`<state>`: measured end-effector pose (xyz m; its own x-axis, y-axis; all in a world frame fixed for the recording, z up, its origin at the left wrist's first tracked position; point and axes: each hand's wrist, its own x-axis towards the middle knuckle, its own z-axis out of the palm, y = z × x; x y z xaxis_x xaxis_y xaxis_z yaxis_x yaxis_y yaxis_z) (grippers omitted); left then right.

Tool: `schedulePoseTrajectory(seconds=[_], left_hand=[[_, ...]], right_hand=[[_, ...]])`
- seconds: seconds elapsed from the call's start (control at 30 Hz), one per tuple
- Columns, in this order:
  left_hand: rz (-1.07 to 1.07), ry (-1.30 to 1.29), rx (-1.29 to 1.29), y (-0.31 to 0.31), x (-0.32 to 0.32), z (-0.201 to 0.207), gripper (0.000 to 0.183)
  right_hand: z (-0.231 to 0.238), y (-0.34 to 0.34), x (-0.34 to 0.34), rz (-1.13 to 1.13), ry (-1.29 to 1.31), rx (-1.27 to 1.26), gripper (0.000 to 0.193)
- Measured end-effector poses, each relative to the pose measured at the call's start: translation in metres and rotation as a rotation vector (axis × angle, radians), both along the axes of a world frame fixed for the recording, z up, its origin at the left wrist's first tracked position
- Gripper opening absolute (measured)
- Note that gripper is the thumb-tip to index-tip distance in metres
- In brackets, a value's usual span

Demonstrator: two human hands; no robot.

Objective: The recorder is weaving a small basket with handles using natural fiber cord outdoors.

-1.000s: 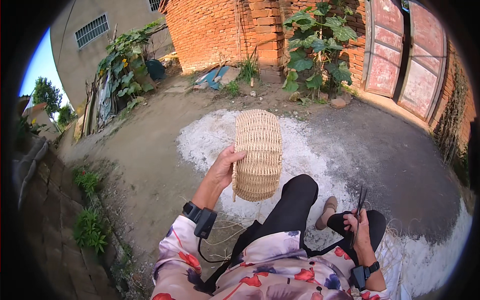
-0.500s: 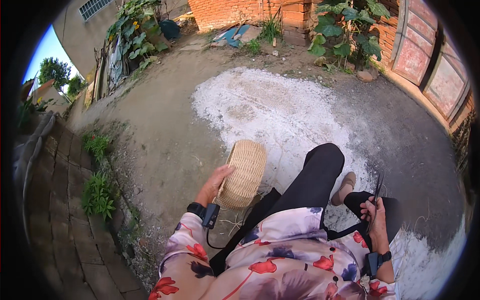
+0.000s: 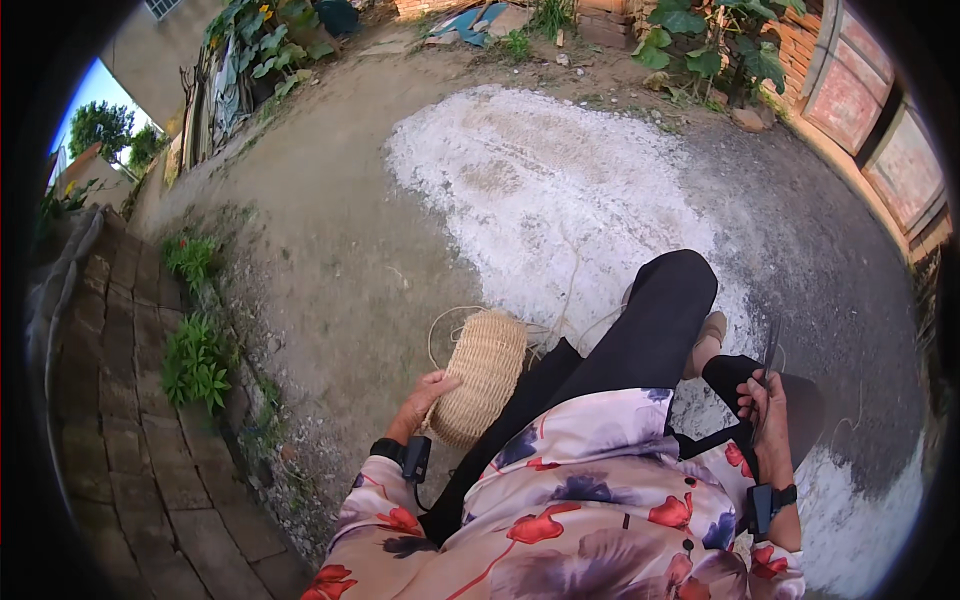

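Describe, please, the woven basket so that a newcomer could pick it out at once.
Start at the big white patch on the ground, then drop to the black trouser leg. Just left of it, the left hand holds a tan, oval woven straw basket, the only wickerwork here, trailing loose strands.

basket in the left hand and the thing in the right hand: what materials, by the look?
Woven basket: looks like pale straw or similar plant fibre, matte tan, with close woven rows and loose strands trailing off it. The left hand holds its lower end. Thin tool in the right hand: dark and slim, possibly metal, like scissors, but too small to tell for sure.
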<state>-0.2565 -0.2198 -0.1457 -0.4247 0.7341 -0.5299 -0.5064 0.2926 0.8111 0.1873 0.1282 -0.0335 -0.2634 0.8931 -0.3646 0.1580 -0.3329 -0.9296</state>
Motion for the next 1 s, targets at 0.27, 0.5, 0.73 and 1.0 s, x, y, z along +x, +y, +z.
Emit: schedulePoseTrajectory(seconds=[0.27,0.5,0.73,1.0], left_hand=[[0.130,0.169,-0.227,-0.062,-0.034,0.015,0.040],[0.149,0.319,-0.271,-0.097,-0.049,0.009,0.039],[-0.018,0.521,-0.320,-0.024,-0.050,0.023,0.043],[-0.203,0.545,-0.032,0.133,-0.037,0.066,0.043]], right_hand=[[-0.004,0.001,-0.003,0.007,-0.013,-0.012,0.016],[-0.004,0.002,-0.015,0.057,0.002,-0.060,0.015],[0.034,0.016,-0.014,-0.006,0.140,-0.044,0.016],[0.084,0.018,0.046,-0.189,0.248,0.154,0.021]])
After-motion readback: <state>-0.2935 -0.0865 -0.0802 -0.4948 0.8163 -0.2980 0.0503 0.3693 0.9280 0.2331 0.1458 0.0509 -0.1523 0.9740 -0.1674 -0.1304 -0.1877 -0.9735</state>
